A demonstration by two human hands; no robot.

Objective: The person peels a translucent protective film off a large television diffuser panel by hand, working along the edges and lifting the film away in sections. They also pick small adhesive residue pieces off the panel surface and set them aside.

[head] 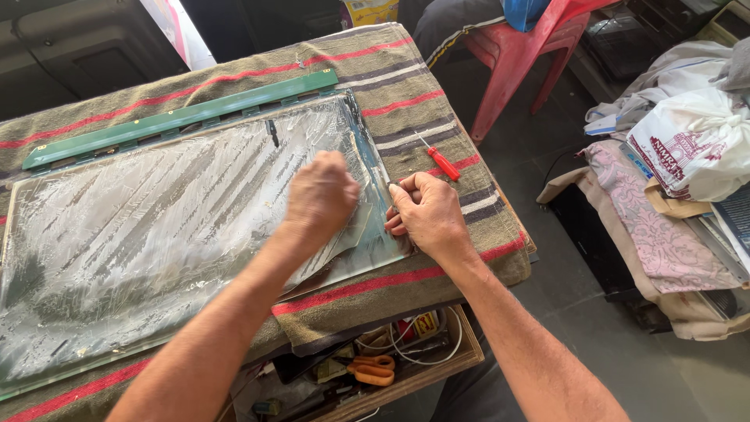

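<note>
A large flat glassy panel (156, 227) with streaked film lies on a striped blanket (406, 86) over a table. A green circuit strip (180, 117) runs along its far edge. My left hand (320, 195) is closed and presses on the panel near its right end, where a film layer lifts. My right hand (426, 215) rests at the panel's right edge, fingers curled around a thin blade-like tool that is mostly hidden. A red-handled screwdriver (441, 162) lies on the blanket just beyond my right hand.
A wooden drawer (437, 363) under the table's near edge holds orange-handled scissors (371, 370) and cables. A red plastic stool (519, 55) stands at the back. At the right, white bags (695, 141) and folded cloth (656, 234) are piled.
</note>
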